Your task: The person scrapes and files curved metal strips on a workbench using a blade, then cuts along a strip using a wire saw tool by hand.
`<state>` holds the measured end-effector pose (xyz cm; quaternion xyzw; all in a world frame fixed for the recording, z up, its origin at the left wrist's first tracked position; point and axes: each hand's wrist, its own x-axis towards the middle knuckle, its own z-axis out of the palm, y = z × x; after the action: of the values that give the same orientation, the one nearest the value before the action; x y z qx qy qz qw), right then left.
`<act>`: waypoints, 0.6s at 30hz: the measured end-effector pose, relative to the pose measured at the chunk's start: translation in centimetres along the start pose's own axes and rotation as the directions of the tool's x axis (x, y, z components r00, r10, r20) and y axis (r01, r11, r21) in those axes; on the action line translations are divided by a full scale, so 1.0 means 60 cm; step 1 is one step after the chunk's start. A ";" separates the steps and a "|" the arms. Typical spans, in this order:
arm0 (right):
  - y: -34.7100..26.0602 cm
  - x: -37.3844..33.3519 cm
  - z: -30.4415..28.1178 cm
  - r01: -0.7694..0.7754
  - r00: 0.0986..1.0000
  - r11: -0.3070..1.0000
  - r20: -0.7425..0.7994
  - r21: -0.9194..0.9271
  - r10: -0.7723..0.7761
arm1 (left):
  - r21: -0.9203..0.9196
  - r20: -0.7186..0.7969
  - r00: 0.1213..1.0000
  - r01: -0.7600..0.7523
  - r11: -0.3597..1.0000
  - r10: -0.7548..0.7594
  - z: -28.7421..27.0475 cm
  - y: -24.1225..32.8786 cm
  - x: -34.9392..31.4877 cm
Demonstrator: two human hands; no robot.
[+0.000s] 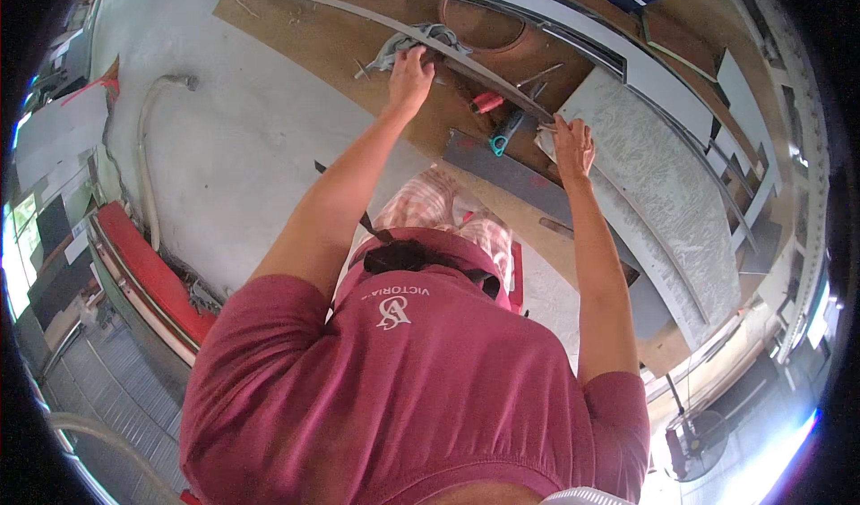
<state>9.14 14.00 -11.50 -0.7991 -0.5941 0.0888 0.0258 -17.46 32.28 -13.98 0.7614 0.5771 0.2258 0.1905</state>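
A long, thin grey-brown strip point(358, 11) slants across the board from the far left down to my right hand. My left hand point(411, 80) has its fingers closed at the strip's near edge, about midway along. My right hand point(574, 147) pinches the strip's near right end, with a pale crumpled cloth or paper point(546, 143) beside the fingers. Beyond my left hand lies a bunched grey cloth point(436, 35), partly hidden by the strip. A red-handled tool point(486, 102) and a tool with a teal ring handle point(500, 143) lie just below the strip.
The brown board point(296, 26) rests on a grey floor point(233, 174). A flat grey strip point(502, 166) lies nearest my legs. To the right is a large mottled grey sheet point(658, 174); white panels point(502, 4) run along the far side. A hose point(143, 147) curves at left.
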 end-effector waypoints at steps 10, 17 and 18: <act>-0.047 -0.062 -0.017 -0.145 0.986 0.988 -0.075 0.051 0.149 | -0.005 0.526 0.833 -0.196 0.981 0.170 0.038 -0.031 0.126; -0.200 -0.160 0.034 -0.322 0.946 0.789 0.150 0.523 0.286 | 0.066 0.532 0.841 -0.161 0.985 0.102 0.040 -0.020 0.132; -0.221 -0.164 0.040 -0.301 0.951 0.782 0.109 0.546 0.290 | 0.084 0.563 0.825 -0.116 0.990 0.049 0.040 -0.019 0.135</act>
<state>-6.52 8.34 -10.83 -0.8388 -0.4100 0.2683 0.2374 -15.13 40.31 -15.58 0.8280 0.4745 -0.0322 0.2973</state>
